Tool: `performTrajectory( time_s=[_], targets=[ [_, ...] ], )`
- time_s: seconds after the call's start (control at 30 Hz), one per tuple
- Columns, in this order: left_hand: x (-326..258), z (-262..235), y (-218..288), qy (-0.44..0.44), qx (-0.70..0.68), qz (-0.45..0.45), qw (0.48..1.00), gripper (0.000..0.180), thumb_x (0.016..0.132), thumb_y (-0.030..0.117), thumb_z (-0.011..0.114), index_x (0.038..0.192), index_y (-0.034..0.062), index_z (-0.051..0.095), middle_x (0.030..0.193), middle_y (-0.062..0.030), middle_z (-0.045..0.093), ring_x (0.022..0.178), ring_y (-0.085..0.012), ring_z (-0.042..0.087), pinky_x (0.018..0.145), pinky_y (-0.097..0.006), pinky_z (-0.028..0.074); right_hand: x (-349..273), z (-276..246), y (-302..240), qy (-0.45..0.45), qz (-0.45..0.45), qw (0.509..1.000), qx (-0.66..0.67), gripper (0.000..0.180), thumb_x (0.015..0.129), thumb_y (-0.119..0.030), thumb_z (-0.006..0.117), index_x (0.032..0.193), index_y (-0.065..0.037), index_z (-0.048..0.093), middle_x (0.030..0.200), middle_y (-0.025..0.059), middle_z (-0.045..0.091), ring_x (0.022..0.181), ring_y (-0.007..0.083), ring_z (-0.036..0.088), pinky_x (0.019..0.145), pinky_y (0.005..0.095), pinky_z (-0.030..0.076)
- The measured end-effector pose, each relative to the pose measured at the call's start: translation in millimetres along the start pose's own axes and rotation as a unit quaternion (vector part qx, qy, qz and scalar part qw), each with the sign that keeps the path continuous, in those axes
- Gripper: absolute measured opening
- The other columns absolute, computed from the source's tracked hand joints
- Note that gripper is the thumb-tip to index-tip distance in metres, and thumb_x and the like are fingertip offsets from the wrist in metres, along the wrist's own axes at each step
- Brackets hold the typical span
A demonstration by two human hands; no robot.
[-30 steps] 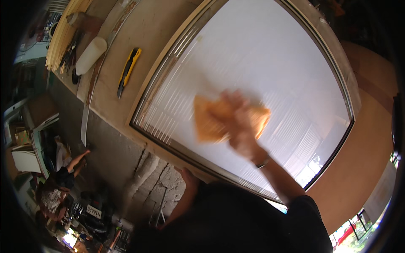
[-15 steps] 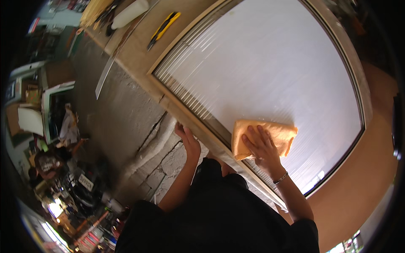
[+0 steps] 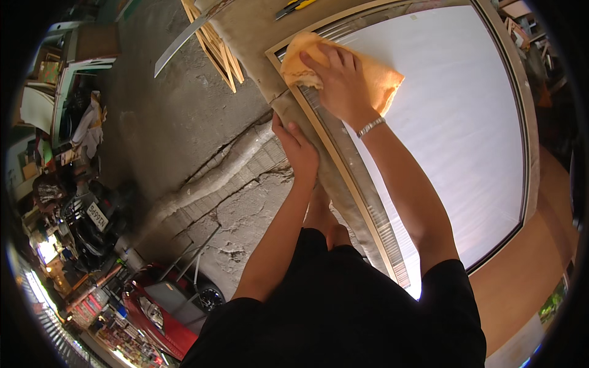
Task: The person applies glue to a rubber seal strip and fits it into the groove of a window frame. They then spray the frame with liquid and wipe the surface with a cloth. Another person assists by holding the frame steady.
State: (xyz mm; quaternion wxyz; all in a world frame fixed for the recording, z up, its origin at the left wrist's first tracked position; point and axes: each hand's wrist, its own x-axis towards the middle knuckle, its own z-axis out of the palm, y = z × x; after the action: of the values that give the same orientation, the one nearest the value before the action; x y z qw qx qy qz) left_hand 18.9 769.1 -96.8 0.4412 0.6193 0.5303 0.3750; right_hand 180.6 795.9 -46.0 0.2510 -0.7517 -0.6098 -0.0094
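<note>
My right hand (image 3: 346,86), with a bracelet at the wrist, presses a folded orange cloth (image 3: 386,83) onto the far-left corner of a large framed glass pane (image 3: 454,122). The fingers curl over the cloth, which bunches up at its left end and covers the frame's corner. White shows through the glass, and light reflects off its near-left part. A thin light-wood frame (image 3: 334,144) edges the pane. My left hand (image 3: 299,150) rests against the side of the covered table (image 3: 257,64), thumb apart and fingers extended; it holds nothing.
A utility knife (image 3: 294,7) lies on the table beyond the frame. A metal ruler (image 3: 178,46) juts past the table edge, near thin wood strips (image 3: 215,49). Left on the floor stand a black motorcycle (image 3: 92,214) and a red vehicle (image 3: 153,306). A brown board (image 3: 515,306) lies at right.
My right hand has slid the orange cloth across the glass, away from me and leftward, to the far-left corner. My left hand stays by the table edge. The whole view has shifted.
</note>
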Motion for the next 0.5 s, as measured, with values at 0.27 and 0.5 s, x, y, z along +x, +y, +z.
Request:
performTrajectory(
  time_s=[0.27, 0.5],
  targets=[
    [-1, -1, 8, 0.011, -0.031, -0.036, 0.999, 0.055, 0.11, 0.035, 0.032, 0.149, -0.003, 0.027, 0.144, -0.0257, 0.044, 0.129, -0.035, 0.049, 0.108, -0.042, 0.037, -6, 19, 35, 0.03, 0.013, 0.999, -0.02, 0.058, 0.082, -0.011, 0.067, 0.139, -0.021, 0.058, 0.146, 0.0096, 0.047, 0.133, 0.033, 0.043, 0.109, 0.0479, 0.035],
    [0, 3, 17, 0.018, 0.009, -0.025, 0.999, 0.057, 0.109, 0.036, 0.032, 0.15, -0.0034, 0.028, 0.145, -0.0263, 0.043, 0.131, -0.0357, 0.047, 0.109, -0.042, 0.037, 1, 2, 147, 0.143, 0.163, 0.976, -0.009, 0.045, 0.095, -0.017, 0.055, 0.138, -0.005, 0.053, 0.148, 0.0117, 0.048, 0.139, 0.0359, 0.04, 0.114, 0.051, 0.031]
  ],
)
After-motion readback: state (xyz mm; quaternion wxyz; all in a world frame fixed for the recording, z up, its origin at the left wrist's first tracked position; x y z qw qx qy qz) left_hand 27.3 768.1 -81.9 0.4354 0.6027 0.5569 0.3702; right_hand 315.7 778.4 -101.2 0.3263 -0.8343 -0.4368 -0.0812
